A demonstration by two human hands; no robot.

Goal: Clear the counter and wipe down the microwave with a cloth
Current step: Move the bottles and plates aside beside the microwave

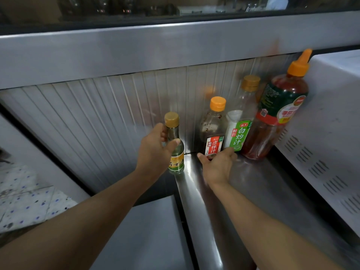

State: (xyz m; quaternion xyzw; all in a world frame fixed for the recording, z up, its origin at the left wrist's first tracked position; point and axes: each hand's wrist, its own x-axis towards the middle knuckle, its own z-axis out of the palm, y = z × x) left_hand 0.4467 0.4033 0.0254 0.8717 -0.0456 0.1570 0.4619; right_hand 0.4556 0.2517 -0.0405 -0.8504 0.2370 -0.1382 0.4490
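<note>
Steel counter [253, 184], shiny and a little smeared, carries a row of sauce bottles pushed against the ribbed back wall [101, 114], with the white microwave [329, 117] just beside them on the right. The left hand [153, 151] holds a small gold-capped bottle [175, 151], fingers and thumb curled round its middle; it looks lifted clear of the counter edge, though I cannot tell for sure. The right hand [218, 166] reaches low to the orange-capped bottle [213, 129], thumb and fingers spread at its base, touching the label but not closed round it. Next to that stand a green-labelled bottle [240, 121] and the big red sauce bottle [276, 114], which leans against the microwave side. No cloth shows, so the clearing step looks only just begun. The risk I judge: the bottles stand touching, so pulling one out from low down could tip its neighbour, and the leaning red one may slide or fall once its support shifts. The small glass bottle could also slip from a one-handed hold
</note>
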